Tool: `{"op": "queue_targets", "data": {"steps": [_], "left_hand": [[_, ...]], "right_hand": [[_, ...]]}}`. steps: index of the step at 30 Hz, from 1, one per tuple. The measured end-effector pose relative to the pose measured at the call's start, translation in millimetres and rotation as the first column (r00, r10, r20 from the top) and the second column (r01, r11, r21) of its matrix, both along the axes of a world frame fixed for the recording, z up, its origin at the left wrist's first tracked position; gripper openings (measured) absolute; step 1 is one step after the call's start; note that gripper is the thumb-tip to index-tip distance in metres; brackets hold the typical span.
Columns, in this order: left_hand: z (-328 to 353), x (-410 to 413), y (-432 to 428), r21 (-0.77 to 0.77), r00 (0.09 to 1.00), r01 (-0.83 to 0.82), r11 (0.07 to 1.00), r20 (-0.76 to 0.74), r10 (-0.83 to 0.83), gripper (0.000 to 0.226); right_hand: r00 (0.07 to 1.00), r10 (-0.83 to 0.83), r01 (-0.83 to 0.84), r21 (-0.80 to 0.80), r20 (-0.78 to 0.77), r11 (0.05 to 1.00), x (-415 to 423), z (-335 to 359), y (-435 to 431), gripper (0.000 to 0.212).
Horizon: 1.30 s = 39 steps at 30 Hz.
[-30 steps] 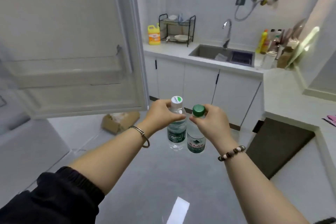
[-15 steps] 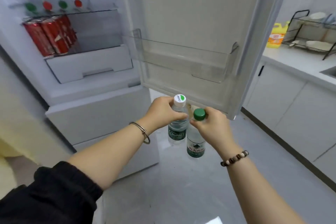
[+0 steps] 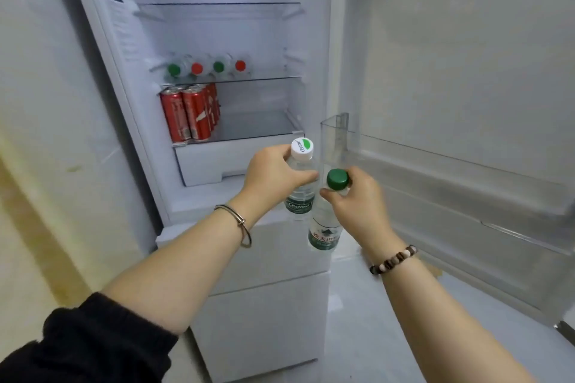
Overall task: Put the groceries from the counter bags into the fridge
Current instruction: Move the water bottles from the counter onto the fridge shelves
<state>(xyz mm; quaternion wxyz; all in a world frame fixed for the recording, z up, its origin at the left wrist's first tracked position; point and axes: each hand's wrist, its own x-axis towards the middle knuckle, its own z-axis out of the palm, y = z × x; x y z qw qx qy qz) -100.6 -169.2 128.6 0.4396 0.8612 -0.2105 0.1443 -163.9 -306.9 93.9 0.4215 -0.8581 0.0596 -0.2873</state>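
Fridge [image 3: 258, 314] now nearer; left hand [image 3: 273, 177], right hand [image 3: 357, 205] each grip bottle [image 3: 299, 199].

1. Middle glass shelf [image 3: 267, 79], upper centre of frame: four bottles [image 3: 196, 68] lie side by side, caps outward, green, red, green, red.
2. Lower glass shelf [image 3: 258, 130] below it: red cans [image 3: 189, 113] stand upright, clustered at its left end.

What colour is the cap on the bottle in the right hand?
Green cap, seen clearly in the head view.
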Motion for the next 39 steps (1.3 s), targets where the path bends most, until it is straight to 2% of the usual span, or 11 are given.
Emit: {"op": "queue_targets", "data": {"steps": [4, 15, 24, 29, 34, 39], "left_hand": [[29, 47, 26, -0.07, 0.99, -0.023, 0.997, 0.136, 0.033, 0.023], [85, 121, 58, -0.318, 0.918, 0.068, 0.946, 0.391, 0.066, 0.027], [107, 184, 41, -0.353, 0.794, 0.142, 0.925, 0.598, 0.106, 0.039], [125, 226, 31, -0.357, 0.766, 0.145, 0.923, 0.631, 0.123, 0.037], [133, 262, 23, -0.443, 0.816, 0.137, 0.886, 0.557, 0.153, 0.029], [134, 290, 15, -0.473, 0.795, 0.18, 0.862, 0.587, 0.156, 0.034]], "right_hand": [[0.991, -0.021, 0.019, 0.017, 0.131, 1.0, 48, 23, 32, 0.022], [0.901, -0.046, 0.06, -0.021, 0.432, 0.998, 133, 80, 69, 0.026], [0.762, -0.073, 0.05, 0.053, 0.643, 0.997, 202, 115, 60, 0.029], [0.686, -0.085, -0.017, 0.133, 0.723, 0.991, 245, 136, 54, 0.029], [0.585, -0.092, -0.001, 0.114, 0.806, 0.993, 281, 151, 56, 0.031], [0.581, -0.144, 0.011, 0.169, 0.801, 0.985, 316, 153, 55, 0.027]]}}
